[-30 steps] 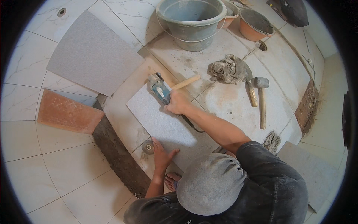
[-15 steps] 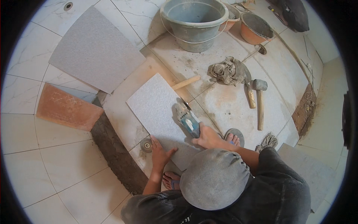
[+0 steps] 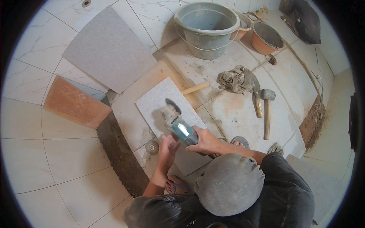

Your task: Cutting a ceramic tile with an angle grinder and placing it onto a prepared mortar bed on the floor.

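My right hand (image 3: pixel 204 141) is closed around the rear of a teal angle grinder (image 3: pixel 181 129). The grinder's dark disc (image 3: pixel 173 105) now stands above a light grey tile (image 3: pixel 157 99) lying on the floor, and I cannot tell whether it touches. Beside the grinder's body is my left hand (image 3: pixel 167 150), its fingers smeared by motion; whether they touch the tool is unclear. Close to that hand lies a round grey disc (image 3: pixel 152 147) with a hole in its centre. A wooden handle (image 3: pixel 195 88) sticks out from the tile's right edge.
A large grey tile (image 3: pixel 108 53) and a reddish tile (image 3: pixel 81 102) lie at left, near a dirt-filled trench (image 3: pixel 121 152). Behind stand a grey bucket (image 3: pixel 207 38) and orange mortar buckets (image 3: pixel 262 46). At right are a crumpled cloth (image 3: pixel 237 79), a trowel (image 3: pixel 258 104) and a mallet (image 3: pixel 267 114).
The grinder has swung left, its disc moving from the tile's right edge to over its surface. My left hand has left the tile's left side and come up to the grinder.
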Motion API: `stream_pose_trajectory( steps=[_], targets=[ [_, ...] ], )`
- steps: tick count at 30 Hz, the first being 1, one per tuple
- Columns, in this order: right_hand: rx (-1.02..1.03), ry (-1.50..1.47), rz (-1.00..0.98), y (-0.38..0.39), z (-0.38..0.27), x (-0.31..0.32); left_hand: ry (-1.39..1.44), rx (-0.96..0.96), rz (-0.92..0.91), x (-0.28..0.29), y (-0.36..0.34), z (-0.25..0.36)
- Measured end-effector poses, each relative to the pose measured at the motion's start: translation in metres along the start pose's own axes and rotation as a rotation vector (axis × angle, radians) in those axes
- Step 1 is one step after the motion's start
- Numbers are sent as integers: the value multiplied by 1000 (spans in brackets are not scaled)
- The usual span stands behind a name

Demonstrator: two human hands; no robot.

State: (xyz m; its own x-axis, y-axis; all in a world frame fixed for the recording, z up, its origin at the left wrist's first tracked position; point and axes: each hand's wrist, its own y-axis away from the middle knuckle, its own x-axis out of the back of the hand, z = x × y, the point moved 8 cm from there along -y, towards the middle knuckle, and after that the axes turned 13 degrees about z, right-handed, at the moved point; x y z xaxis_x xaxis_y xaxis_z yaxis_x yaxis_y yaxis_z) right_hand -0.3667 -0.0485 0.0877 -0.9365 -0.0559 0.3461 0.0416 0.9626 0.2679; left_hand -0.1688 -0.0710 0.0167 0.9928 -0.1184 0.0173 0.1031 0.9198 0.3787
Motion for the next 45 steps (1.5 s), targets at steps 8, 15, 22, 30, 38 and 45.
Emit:
stream_pose_trajectory(
  steps=[8,15,22,30,38,45],
  targets=[
    [234,-310,-214,-3,-14,-71,642,147,49,-6,32,5],
    [155,-272,-203,3,-16,-43,618,42,-112,-27,30,27],
    [-110,-183,135,-20,40,25,-210,-90,340,34,-10,4],
    [77,16,566,-36,114,108,-258,38,609,64,-25,-31],
    [79,470,789,-19,136,134,-201,195,421,88,-69,-65],
    [-2,615,770,-15,141,146,-2,395,452,72,-70,-76]
  ],
)
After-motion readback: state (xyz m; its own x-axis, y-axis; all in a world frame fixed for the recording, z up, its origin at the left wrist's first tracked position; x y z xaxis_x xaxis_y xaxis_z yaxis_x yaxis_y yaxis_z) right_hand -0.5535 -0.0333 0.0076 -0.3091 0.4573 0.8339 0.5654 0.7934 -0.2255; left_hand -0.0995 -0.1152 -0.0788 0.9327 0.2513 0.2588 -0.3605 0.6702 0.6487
